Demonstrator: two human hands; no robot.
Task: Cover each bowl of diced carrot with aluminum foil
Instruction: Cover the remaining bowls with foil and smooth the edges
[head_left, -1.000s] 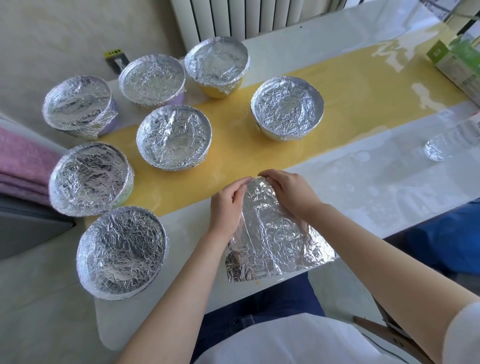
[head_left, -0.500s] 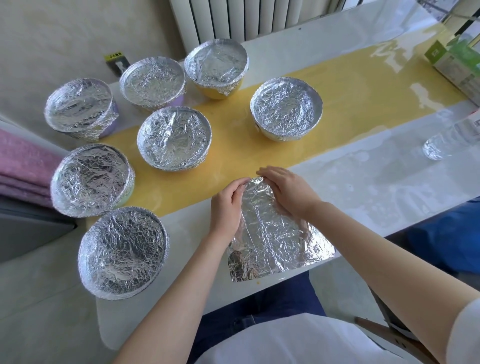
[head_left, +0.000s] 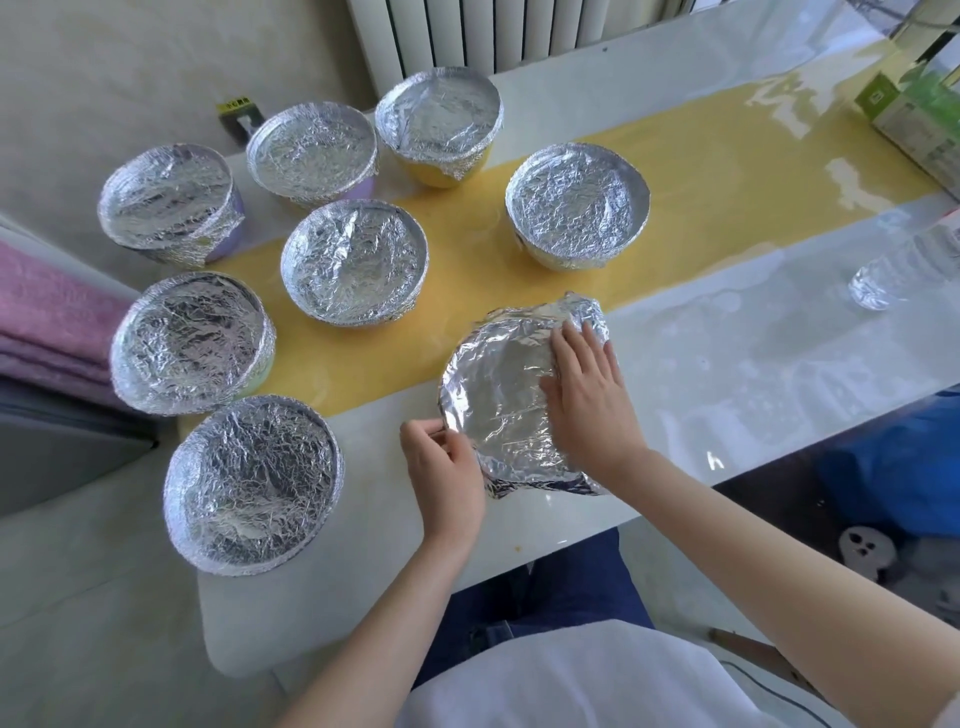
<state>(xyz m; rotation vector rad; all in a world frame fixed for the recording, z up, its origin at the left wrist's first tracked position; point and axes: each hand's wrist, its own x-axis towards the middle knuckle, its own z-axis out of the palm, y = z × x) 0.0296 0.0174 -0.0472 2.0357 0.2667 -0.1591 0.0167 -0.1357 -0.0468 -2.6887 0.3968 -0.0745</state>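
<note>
Tabletop white, yellow runner, radiator behind; left grip pinches foil, right grip spread flat.

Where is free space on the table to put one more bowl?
Bare: white table between the half-wrapped bowl and clear bottle; yellow runner between the rightmost covered bowl and green box. Crowded: the left end, among the other covered bowls.

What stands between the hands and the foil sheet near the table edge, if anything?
Nothing visible. The right hand lies flat on the foil sheet, and the left hand pinches its left edge. The covered bowl to the left stands apart.
</note>
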